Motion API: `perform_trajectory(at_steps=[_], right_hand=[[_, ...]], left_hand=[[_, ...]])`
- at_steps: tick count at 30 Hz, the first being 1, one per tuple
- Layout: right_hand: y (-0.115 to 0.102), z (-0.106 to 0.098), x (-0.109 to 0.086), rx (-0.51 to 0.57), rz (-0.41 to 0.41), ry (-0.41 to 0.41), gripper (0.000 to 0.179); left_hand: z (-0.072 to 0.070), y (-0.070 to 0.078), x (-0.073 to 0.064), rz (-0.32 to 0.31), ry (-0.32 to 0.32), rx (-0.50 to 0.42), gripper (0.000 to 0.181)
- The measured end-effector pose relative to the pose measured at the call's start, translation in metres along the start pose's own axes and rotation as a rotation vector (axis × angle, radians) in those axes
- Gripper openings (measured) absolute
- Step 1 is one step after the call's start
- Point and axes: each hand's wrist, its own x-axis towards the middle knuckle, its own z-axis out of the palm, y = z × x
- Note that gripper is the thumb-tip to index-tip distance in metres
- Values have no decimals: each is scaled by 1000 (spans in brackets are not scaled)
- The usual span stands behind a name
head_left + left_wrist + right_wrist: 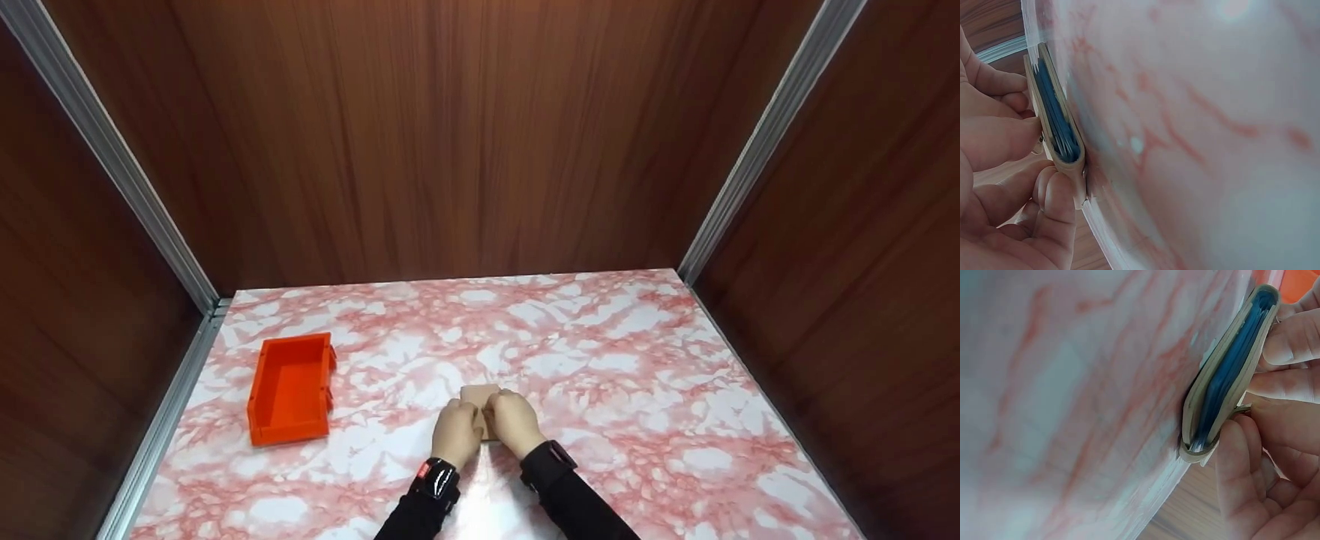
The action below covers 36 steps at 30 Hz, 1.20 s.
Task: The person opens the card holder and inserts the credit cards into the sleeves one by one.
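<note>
A small beige card holder (478, 391) lies on the table between both hands. Blue inner sleeves (1230, 371) show along its near edge, between the two covers. My left hand (455, 433) holds its left side, with the thumb on the top cover. From the right, my right hand (516, 422) has its fingers curled at the cover. A small strap end (1243, 408) sits at the right hand's fingertips in the right wrist view. Fingers hide much of the top cover.
An orange open bin (292, 390) stands at the left of the table. The red-and-white marbled tabletop (615, 360) is enclosed by brown wood-grain panels (450, 150), with grey metal rails (772, 127) at the corners.
</note>
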Motion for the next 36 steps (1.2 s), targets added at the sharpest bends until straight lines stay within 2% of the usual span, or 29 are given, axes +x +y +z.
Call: perform_trajectory(at_steps=[11,18,28,33,36], right_hand=[[-4,1,-3,-123,-50,-15,10],[-3,-2,-5,-88,-44,-29,10],[-3,-5,-9,-5,-37,8,9],[-4,-11,-12,19,-25,-16,6],[-3,-15,-14,43,10,-33,7]], left_hand=[[-3,2,0,-3,-7,-10,19],[-3,2,0,-13,-20,-14,21],[-5,4,-2,-9,-27,-14,20],[-7,3,-4,20,-15,-17,18],[-11,2,-4,26,-16,-36,16]])
